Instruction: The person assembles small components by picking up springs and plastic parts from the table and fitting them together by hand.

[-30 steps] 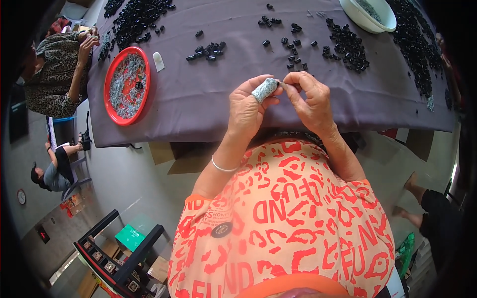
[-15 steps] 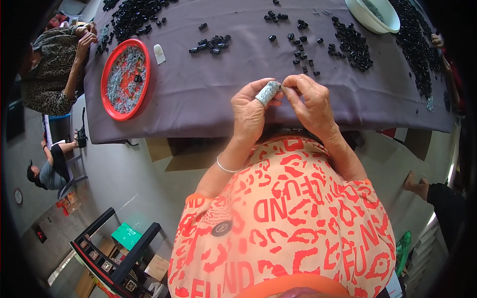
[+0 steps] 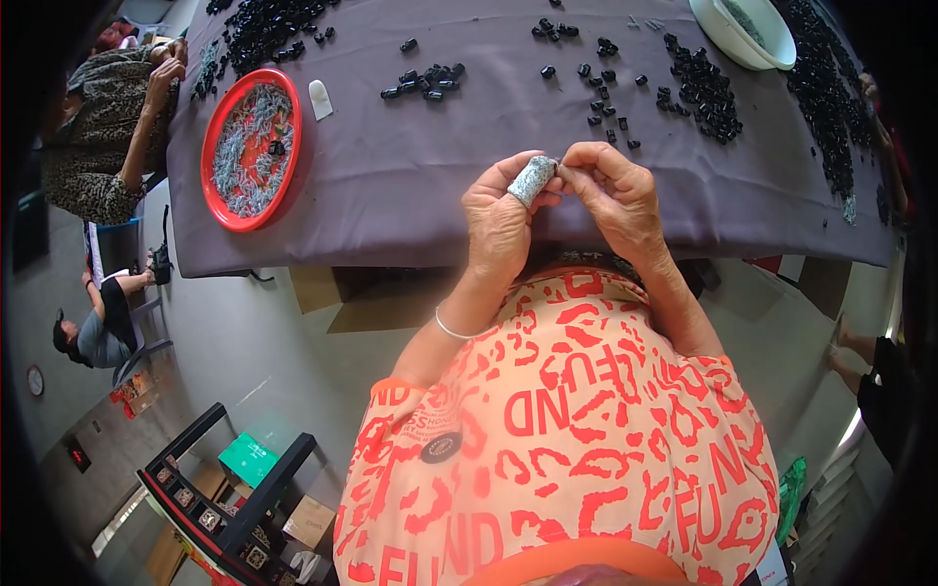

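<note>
Both my hands meet over the table's near edge with their fingertips together. My left hand (image 3: 500, 217) is closed, and a grey speckled cylindrical sleeve (image 3: 532, 182) sits at its thumb side, seemingly worn over a digit. My right hand (image 3: 618, 198) pinches at the sleeve's far end, thumb against forefinger. Something small and dark shows between the fingertips, too small to name. Beyond the hands lie loose small black cylindrical parts (image 3: 604, 95) and a cluster of the same parts (image 3: 426, 82) farther left.
A red oval tray (image 3: 208, 161) with thin grey pieces and a few black parts stands at left, a white finger-shaped cover (image 3: 319, 101) beside it. A pale bowl (image 3: 782, 54) stands far right, near long heaps of black parts (image 3: 826, 117). Another person (image 3: 103, 137) sits at left.
The view has shifted slightly, so the table things sit a little differently. My hands keep the same pinch at the sleeve's end. The legs at right have moved farther right.
</note>
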The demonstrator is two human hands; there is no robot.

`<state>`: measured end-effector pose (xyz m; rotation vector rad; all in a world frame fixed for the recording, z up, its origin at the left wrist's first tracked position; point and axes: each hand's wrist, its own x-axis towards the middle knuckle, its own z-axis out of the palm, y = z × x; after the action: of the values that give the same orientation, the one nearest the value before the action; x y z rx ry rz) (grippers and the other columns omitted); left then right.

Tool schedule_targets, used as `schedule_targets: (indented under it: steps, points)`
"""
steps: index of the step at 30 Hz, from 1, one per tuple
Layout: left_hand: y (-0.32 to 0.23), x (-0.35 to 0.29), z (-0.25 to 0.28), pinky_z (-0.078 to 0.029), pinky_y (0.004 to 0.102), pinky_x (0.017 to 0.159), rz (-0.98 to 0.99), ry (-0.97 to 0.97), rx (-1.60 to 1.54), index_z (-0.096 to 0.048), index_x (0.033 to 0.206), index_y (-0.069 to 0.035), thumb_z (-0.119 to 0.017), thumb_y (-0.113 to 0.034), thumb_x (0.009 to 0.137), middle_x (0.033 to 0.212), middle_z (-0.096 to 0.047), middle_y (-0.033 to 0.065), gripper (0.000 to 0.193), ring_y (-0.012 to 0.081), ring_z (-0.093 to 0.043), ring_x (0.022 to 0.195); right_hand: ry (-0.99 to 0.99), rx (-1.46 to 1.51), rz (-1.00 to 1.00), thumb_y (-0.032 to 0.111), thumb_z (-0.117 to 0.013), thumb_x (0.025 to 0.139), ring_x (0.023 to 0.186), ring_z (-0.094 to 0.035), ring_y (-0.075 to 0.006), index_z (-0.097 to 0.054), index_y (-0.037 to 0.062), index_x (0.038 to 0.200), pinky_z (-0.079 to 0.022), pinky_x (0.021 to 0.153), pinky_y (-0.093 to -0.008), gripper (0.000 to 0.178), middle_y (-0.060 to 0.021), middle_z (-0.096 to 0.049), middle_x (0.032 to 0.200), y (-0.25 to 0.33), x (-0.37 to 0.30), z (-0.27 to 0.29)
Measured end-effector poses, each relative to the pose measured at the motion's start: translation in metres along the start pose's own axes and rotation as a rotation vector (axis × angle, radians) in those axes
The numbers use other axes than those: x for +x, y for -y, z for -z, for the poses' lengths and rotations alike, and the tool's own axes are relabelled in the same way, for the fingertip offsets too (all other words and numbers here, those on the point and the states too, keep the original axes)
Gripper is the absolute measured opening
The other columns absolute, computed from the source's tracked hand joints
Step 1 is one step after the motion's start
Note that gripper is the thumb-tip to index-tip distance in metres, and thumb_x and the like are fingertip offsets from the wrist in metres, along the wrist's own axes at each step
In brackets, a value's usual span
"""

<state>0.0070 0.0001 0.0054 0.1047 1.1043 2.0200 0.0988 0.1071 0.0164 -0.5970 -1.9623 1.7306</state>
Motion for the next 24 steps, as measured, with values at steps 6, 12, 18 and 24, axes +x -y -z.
schedule_targets:
  steps: [6, 12, 18, 24]
  points:
    - [0.002, -0.001, -0.001, -0.053, 0.0236, 0.064, -0.021, -0.029, 0.024, -0.061, 0.101, 0.002, -0.062, -0.006, 0.085, 0.085, -0.065, 0.0086, 0.018, 0.0139, -0.064, 0.075, -0.08, -0.227, 0.18, -0.001, -0.062, 0.083, 0.071, -0.055, -0.0066, -0.061, 0.0, 0.091, -0.045, 0.063, -0.0204, 0.008, -0.0015, -0.06, 0.082, 0.002, 0.002, -0.002]
    - [0.002, 0.001, -0.003, -0.054, 0.023, 0.062, 0.003, -0.054, -0.002, -0.059, 0.103, 0.003, -0.061, -0.006, 0.086, 0.086, -0.065, 0.0085, 0.019, 0.0139, -0.064, 0.075, -0.111, -0.228, 0.142, 0.001, -0.064, 0.082, 0.072, -0.056, -0.0071, -0.062, -0.0002, 0.09, -0.046, 0.063, -0.0214, 0.008, -0.0021, -0.062, 0.08, -0.001, 0.002, -0.004]
    - [-0.012, 0.005, 0.0, -0.053, 0.026, 0.062, 0.122, 0.071, 0.072, -0.058, 0.109, 0.003, -0.06, -0.01, 0.088, 0.094, -0.066, 0.0125, 0.025, 0.0161, -0.065, 0.075, -0.054, -0.014, -0.024, 0.003, -0.062, 0.086, 0.079, -0.058, -0.0063, -0.063, -0.001, 0.089, -0.047, 0.068, -0.0198, 0.005, -0.0004, -0.061, 0.083, -0.007, 0.006, 0.009]
    - [-0.021, 0.012, 0.009, -0.053, 0.0232, 0.06, 0.119, 0.188, 0.271, -0.063, 0.1, 0.002, -0.062, -0.007, 0.086, 0.09, -0.067, 0.0106, 0.017, 0.0128, -0.064, 0.071, -0.012, -0.114, 0.019, 0.002, -0.063, 0.083, 0.071, -0.055, -0.0059, -0.062, -0.0018, 0.087, -0.045, 0.064, -0.0195, 0.006, -0.0011, -0.061, 0.078, 0.005, 0.008, 0.015]
